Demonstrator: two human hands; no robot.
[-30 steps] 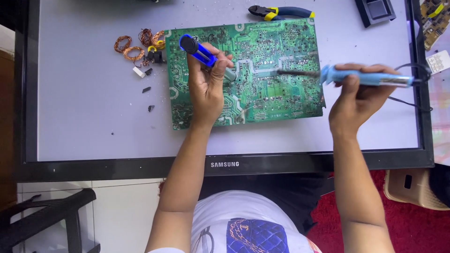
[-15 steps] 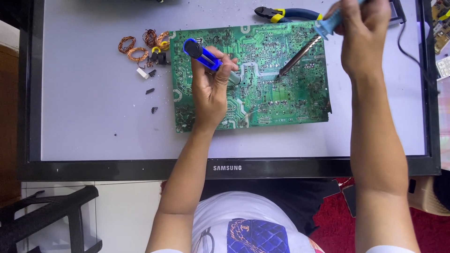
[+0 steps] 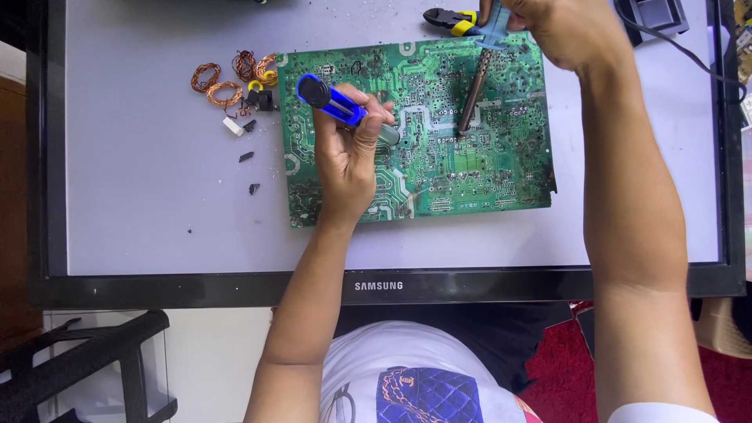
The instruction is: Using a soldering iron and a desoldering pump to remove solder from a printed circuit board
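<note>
A green circuit board (image 3: 470, 172) lies solder side up on a flat screen laid face up (image 3: 141, 196). My left hand (image 3: 348, 160) rests on the board's left half and grips a blue desoldering pump (image 3: 333, 102), its tip down on the board near the middle. My right hand (image 3: 560, 27) is at the board's far edge and holds a light-blue soldering iron (image 3: 476, 86), whose dark shaft slants down to the board's centre. The iron's black cord (image 3: 689, 55) runs off to the right.
Copper wire coils (image 3: 227, 78) and small loose parts (image 3: 243, 125) lie left of the board. Yellow-handled pliers (image 3: 450, 19) lie at the far edge, a dark box (image 3: 654, 16) at the far right. A black chair (image 3: 86, 360) stands lower left.
My right hand has swung the soldering iron from the board's right side up to its far edge, the tip now pointing down at the centre. The left hand and pump stay put.
</note>
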